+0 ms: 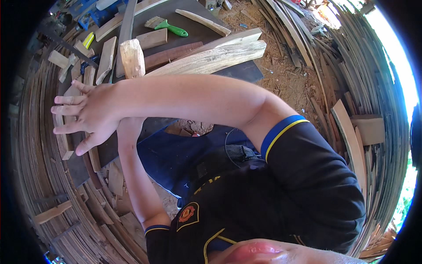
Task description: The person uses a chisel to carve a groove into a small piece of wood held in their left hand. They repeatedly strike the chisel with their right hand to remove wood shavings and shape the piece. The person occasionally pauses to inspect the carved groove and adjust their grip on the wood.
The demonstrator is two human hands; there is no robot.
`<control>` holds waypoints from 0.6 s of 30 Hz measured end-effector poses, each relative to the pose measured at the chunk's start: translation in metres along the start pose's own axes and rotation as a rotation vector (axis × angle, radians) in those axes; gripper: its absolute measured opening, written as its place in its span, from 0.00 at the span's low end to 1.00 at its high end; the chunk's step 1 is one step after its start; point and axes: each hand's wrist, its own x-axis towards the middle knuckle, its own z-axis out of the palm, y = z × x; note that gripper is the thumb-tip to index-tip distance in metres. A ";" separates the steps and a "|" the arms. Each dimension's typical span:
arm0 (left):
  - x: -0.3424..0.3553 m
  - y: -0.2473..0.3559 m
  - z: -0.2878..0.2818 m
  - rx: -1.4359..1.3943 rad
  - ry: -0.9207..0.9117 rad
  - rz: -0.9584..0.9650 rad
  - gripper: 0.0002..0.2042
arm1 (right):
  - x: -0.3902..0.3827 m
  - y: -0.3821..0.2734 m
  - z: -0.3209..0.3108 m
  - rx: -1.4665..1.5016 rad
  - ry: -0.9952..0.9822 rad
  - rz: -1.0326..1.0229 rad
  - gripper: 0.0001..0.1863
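From my seat at the feed, the dark shirt (246, 207) sits nearest, toward 5 o'clock. Past it, the right arm crosses the view, and I see the right hand (94, 112) at 9 o'clock, fingers spread wide, over narrow wood strips (64, 143). The left arm rises from 8 o'clock; its hand is mostly hidden beneath the right forearm, so I can't tell whether it grips anything. Just beyond that forearm, toward 10 to 11 o'clock, stands a pale wood block (132, 59). Farther over the dark counter (248, 70), long planks (215, 57) lie near 12 and a green-handled brush (173, 29) at 11. Beyond, I have dirt floor (285, 83) at 2 o'clock and stacked boards (369, 75) toward 2 to 3.
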 end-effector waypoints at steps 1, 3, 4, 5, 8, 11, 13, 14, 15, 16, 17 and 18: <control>-0.005 -0.001 0.000 -0.035 0.010 -0.033 0.22 | 0.006 -0.008 -0.008 0.058 0.055 -0.024 0.45; -0.013 -0.002 0.002 -0.165 0.013 -0.138 0.22 | 0.028 -0.020 -0.036 0.170 0.161 -0.066 0.44; -0.019 -0.003 0.004 -0.184 -0.005 -0.173 0.23 | 0.038 -0.030 -0.068 0.239 0.109 -0.061 0.45; -0.015 -0.005 0.005 -0.119 -0.068 -0.150 0.23 | 0.046 -0.041 -0.115 0.293 0.054 -0.051 0.45; 0.007 0.019 -0.015 -0.070 -0.250 -0.240 0.26 | 0.046 -0.025 -0.099 0.172 0.133 -0.044 0.45; -0.011 -0.001 0.003 0.164 -0.178 -0.126 0.31 | -0.014 -0.006 -0.014 0.256 -0.288 0.307 0.44; -0.024 -0.015 0.012 0.360 -0.187 -0.047 0.32 | -0.016 -0.022 -0.025 0.258 -0.195 0.104 0.44; -0.022 -0.024 0.018 0.459 -0.166 0.000 0.33 | -0.009 -0.025 -0.034 0.177 -0.240 0.008 0.45; -0.023 -0.029 0.018 0.258 -0.293 -0.095 0.30 | 0.001 -0.028 -0.046 0.196 -0.149 -0.005 0.45; -0.028 -0.031 0.009 0.076 -0.395 -0.231 0.27 | 0.015 -0.034 -0.059 0.223 -0.063 -0.031 0.46; -0.026 -0.037 -0.002 -0.225 -0.518 -0.368 0.25 | 0.024 -0.040 -0.068 0.250 0.025 -0.054 0.46; 0.008 0.011 -0.002 -0.058 -0.010 -0.124 0.19 | 0.018 -0.031 -0.076 0.186 0.063 -0.024 0.45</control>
